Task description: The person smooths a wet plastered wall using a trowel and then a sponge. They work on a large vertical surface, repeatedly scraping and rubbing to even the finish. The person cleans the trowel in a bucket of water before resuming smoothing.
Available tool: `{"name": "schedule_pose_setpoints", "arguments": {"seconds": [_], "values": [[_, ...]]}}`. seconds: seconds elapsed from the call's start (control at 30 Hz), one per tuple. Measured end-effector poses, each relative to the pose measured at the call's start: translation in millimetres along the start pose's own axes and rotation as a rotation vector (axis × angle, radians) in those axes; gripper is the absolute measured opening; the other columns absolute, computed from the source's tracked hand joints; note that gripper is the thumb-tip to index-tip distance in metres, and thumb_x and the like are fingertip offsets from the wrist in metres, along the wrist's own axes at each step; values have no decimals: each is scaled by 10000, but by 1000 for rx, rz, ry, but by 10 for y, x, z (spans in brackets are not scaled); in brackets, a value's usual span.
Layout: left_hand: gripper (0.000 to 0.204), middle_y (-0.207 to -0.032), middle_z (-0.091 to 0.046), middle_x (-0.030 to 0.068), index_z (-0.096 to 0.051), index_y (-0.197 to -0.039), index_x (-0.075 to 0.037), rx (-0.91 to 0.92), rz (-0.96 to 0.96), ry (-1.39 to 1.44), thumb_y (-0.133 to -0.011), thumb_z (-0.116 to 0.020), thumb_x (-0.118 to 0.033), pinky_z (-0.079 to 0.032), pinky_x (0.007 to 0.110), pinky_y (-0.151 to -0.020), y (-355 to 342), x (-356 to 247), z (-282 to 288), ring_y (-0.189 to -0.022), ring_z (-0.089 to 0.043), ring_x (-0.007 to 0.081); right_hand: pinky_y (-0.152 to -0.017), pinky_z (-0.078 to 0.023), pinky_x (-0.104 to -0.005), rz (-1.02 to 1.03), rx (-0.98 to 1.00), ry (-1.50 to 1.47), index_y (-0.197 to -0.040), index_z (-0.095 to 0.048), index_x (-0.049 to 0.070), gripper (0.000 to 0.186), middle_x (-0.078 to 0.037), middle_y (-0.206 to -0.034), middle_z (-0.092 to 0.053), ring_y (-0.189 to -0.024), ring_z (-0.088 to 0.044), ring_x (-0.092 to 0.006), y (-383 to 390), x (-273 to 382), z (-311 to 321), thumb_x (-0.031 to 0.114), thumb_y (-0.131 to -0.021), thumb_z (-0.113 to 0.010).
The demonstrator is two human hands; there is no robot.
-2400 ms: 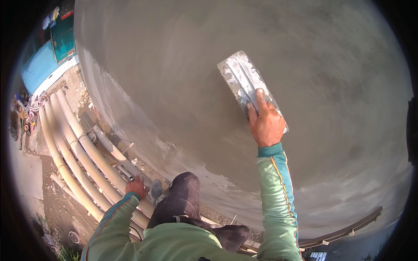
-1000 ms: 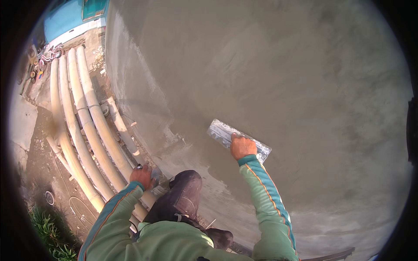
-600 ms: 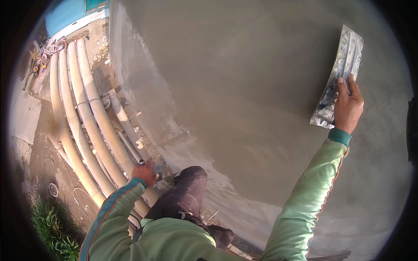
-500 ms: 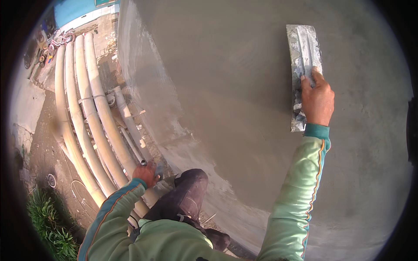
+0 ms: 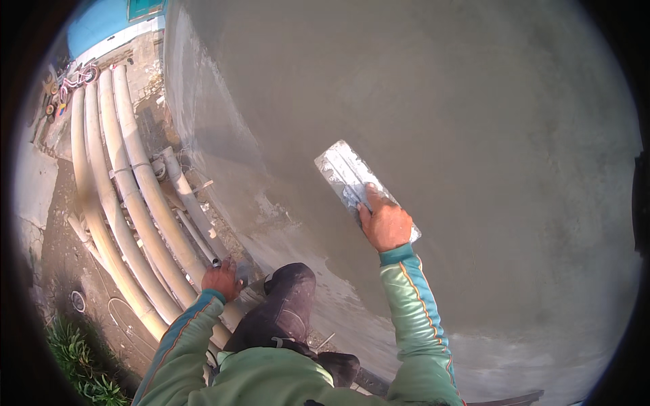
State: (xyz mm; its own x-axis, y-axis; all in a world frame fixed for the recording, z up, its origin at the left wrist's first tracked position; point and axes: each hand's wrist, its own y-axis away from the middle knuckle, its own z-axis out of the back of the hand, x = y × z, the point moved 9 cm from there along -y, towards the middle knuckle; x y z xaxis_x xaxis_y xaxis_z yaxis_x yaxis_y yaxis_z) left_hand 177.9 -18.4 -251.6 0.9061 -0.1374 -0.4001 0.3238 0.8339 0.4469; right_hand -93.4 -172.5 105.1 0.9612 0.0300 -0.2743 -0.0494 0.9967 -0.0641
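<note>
My right hand [image 5: 386,223] is closed on a long rectangular metal float [image 5: 342,169], crusted with pale plaster, which lies against the grey plastered wall [image 5: 474,135], tilted with its top end to the upper left. Low at left, my left hand [image 5: 218,281] is closed round a small tool [image 5: 241,273] with a grey blade and a dark-and-silver handle end, probably a trowel; its shape is partly hidden. My bent leg [image 5: 284,308] in dark, stained trousers is between my hands, beside the wall's paler lower band.
Several long bamboo poles [image 5: 125,183] run beside the wall on the left, above dirt ground. Bicycles [image 5: 78,84] stand at their far end by a blue wall [image 5: 108,27]. A leafy plant [image 5: 84,358] and a round white object [image 5: 78,301] lie at lower left.
The float swung out to the upper right, and from half a second ago has come down and left, tilting leftward. My left hand stays low by my leg.
</note>
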Motion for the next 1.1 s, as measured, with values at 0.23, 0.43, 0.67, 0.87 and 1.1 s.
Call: {"name": "schedule_pose_setpoints", "arguments": {"seconds": [0.23, 0.43, 0.67, 0.87, 1.1], "values": [[659, -1563, -489, 149, -596, -1411, -50, -52, -42, -118, -918, -678, -479, -476, 471, -1041, -35, -36, -30, -1228, -642, 350, -905, -550, -319, -361, -940, -313, -1379, -677, 15, 485, -137, -1189, -772, -996, -699, -146, 952, -2073, 3061, 267, -971, -749], [663, -1596, -454, 153, -589, -1422, -54, -15, -15, -88, -908, -692, -461, -474, 467, -1061, 4, 12, 1, -1233, -636, 359, -897, -573, -372, -319, -595, -127, -1355, -710, 119, 448, -201, -1182, -756, -996, -771, -297, 802, -1871, 2048, 238, -925, -753], [661, -1563, -483, 153, -581, -1421, -46, -59, -45, -34, -902, -704, -435, -470, 482, -1075, -14, -60, -6, -1246, -617, 386, -524, -542, -427, -115, -518, 210, -1408, -633, 147, 531, -96, -725, -694, -585, -696, -289, 698, -1399, 961, 284, -909, -753], [660, -1550, -494, 154, -582, -1424, -48, -93, -44, -70, -905, -700, -438, -480, 471, -1080, -18, -43, -27, -1259, -618, 373, -536, -572, -455, -67, -318, 314, -1482, -561, 119, 597, -103, -755, -683, -598, -705, -287, 542, -1103, -136, 261, -924, -719], [695, -1567, -490, 132, -544, -1467, -64, -3, -13, -144, -919, -683, -467, -503, 456, -1066, -25, -84, -18, -1280, -617, 362, -613, -595, -441, 81, 36, 377, -1546, -474, 34, 587, -100, -879, -686, -701, -730, -263, 835, -940, -1609, 137, -975, -567]]}}
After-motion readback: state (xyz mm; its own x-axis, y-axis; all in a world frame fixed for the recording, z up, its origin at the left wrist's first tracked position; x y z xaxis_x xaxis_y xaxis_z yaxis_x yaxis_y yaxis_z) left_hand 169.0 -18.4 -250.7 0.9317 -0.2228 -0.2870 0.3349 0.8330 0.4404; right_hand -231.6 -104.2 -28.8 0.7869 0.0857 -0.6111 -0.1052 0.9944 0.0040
